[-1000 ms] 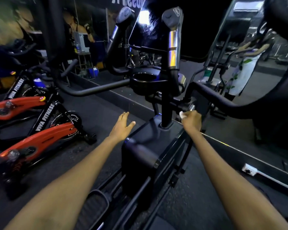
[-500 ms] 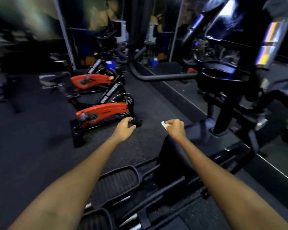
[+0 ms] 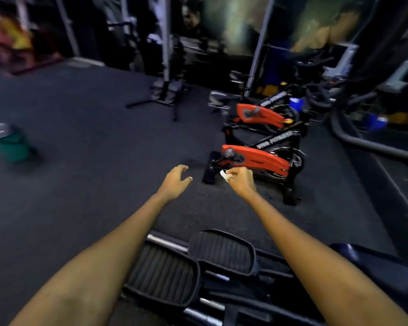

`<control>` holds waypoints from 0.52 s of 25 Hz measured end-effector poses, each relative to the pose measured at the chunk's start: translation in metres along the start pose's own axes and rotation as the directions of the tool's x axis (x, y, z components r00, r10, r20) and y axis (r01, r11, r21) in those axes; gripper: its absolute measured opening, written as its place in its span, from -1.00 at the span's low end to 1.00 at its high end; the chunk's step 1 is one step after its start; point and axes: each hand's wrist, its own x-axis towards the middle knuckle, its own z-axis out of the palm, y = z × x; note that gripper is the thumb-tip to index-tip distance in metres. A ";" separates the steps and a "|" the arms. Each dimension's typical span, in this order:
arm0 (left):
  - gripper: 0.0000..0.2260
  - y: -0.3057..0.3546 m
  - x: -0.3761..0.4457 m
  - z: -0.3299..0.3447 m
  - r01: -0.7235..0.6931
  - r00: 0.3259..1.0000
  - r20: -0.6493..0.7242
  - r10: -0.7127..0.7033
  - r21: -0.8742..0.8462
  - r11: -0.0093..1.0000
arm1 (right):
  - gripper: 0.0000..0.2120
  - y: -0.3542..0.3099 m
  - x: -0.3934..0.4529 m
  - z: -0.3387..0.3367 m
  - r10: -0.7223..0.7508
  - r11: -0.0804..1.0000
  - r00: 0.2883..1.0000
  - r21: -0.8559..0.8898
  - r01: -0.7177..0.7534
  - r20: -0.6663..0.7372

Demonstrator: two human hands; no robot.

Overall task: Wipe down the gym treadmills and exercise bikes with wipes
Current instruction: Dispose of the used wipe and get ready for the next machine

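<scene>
While the dark gym floor (image 3: 85,142) fills most of the view, two red exercise bikes (image 3: 257,161) stand ahead to the right, and ribbed black pedals (image 3: 222,251) lie below the arms. The left hand (image 3: 174,181) hangs loosely curled, holding nothing; the right hand (image 3: 242,181) pinches a small white wipe (image 3: 224,174) in front of the nearer bike

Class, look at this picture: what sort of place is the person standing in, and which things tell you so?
Most likely a gym. Two red exercise bikes, the near bike and far bike, stand on dark flooring, ridged foot pedals of a machine lie below the arms, and the right hand holds a white wipe.
</scene>
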 end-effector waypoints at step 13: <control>-0.60 -0.149 -0.177 -0.152 0.450 0.748 -0.493 -0.443 -0.113 0.886 | -0.58 -0.188 -0.066 0.221 -0.532 0.847 0.711 0.298 0.441 0.460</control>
